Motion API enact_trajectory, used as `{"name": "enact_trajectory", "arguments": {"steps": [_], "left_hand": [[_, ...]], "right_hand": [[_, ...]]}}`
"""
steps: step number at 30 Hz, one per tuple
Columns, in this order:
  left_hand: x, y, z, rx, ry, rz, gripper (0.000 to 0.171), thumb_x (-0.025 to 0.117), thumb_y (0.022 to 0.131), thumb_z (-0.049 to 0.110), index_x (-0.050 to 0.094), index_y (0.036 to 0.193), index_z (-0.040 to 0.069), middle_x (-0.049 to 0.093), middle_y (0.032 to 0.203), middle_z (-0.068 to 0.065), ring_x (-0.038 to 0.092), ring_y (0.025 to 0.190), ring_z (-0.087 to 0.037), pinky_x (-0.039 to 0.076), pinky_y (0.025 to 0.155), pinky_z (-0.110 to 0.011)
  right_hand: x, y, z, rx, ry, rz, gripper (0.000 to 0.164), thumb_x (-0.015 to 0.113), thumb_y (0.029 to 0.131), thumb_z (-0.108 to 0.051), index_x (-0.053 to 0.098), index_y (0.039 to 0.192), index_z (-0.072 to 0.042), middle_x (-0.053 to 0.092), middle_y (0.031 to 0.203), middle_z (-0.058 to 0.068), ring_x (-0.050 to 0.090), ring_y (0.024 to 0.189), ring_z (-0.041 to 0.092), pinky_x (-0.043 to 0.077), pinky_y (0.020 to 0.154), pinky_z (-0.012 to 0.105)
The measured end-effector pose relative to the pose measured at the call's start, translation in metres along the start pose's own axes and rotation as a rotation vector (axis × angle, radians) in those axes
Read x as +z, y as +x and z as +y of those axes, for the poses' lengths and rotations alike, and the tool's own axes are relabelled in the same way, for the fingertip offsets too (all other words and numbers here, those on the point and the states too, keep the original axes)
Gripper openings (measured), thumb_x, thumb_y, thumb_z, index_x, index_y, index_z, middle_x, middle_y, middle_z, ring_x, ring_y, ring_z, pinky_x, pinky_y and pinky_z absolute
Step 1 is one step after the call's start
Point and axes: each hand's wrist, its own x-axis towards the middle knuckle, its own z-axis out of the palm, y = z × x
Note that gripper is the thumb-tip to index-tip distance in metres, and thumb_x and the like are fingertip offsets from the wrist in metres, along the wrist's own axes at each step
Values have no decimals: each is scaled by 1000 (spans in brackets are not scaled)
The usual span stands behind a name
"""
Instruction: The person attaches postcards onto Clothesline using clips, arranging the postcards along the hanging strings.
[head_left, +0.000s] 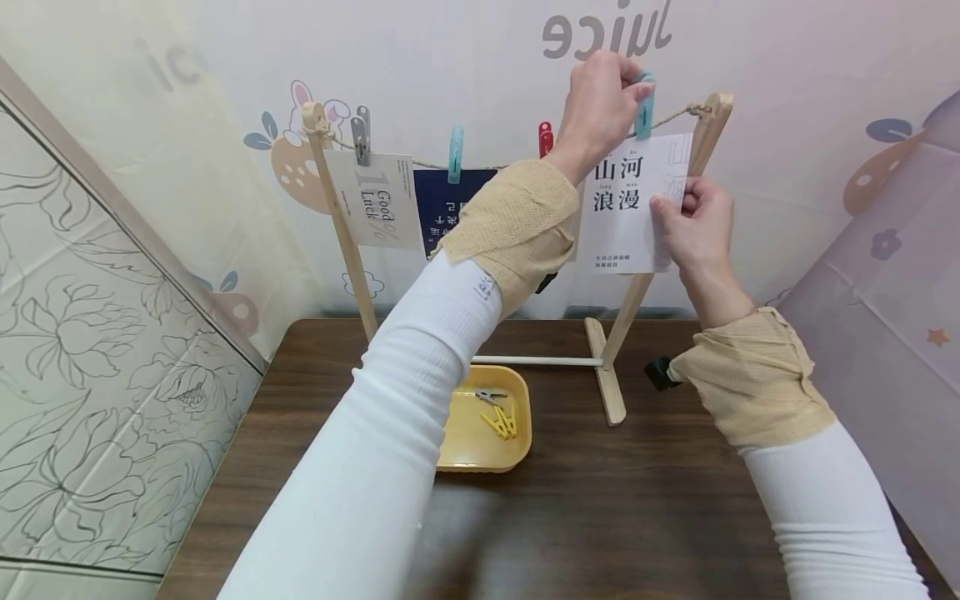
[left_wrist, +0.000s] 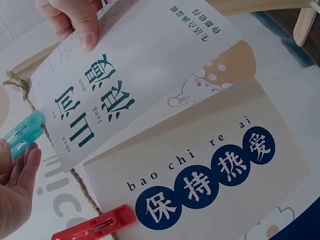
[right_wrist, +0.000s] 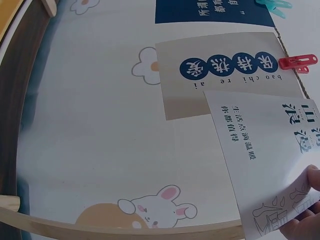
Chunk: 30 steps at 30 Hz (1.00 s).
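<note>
At the right part of the rope [head_left: 675,115], my left hand [head_left: 602,104] pinches a light blue clothespin [head_left: 645,108] between thumb and fingers. The jaws of the clothespin are at the top edge of a white card [head_left: 618,237] with large Chinese characters. My right hand [head_left: 702,225] holds this card by its right edge, thumb in front and fingers behind. In the left wrist view the card slants beside the rope, overlapping a beige card [left_wrist: 200,170] with blue circles. A red clothespin [left_wrist: 95,225] clips that beige card to the rope.
A wooden rack [head_left: 341,225] carries the rope. Farther left hang a "Good Luck" card [head_left: 375,212] under a grey clothespin [head_left: 362,133] and a dark blue card [head_left: 442,204] under a light blue clothespin [head_left: 455,154]. A yellow tray [head_left: 480,462] on the table holds grey and yellow clothespins.
</note>
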Motion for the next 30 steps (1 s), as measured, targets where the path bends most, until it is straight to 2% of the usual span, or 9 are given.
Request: {"name": "enact_trajectory", "arguments": {"steps": [7, 19, 30], "left_hand": [[0, 1, 1, -7, 13, -15, 20, 55, 86, 17, 64, 105, 15, 61, 100, 6, 53, 84, -2, 38, 70, -8], [-1, 0, 2, 44, 26, -30, 17, 54, 87, 15, 65, 100, 12, 61, 96, 4, 52, 83, -3, 37, 69, -9], [1, 1, 3, 76, 56, -82, 20, 50, 89, 15, 62, 105, 11, 57, 98, 4, 51, 86, -3, 37, 71, -7]], "right_hand": [[2, 2, -2, 2, 21, 10, 31, 53, 87, -7, 49, 116, 1, 56, 115, 16, 56, 90, 12, 45, 84, 29], [5, 3, -1, -10, 16, 26, 33, 53, 87, -11, 48, 119, 0, 55, 118, 14, 56, 96, 14, 43, 87, 32], [7, 4, 0, -31, 68, 77, 28, 55, 86, -6, 52, 113, 1, 57, 113, 15, 57, 90, 12, 44, 85, 29]]}}
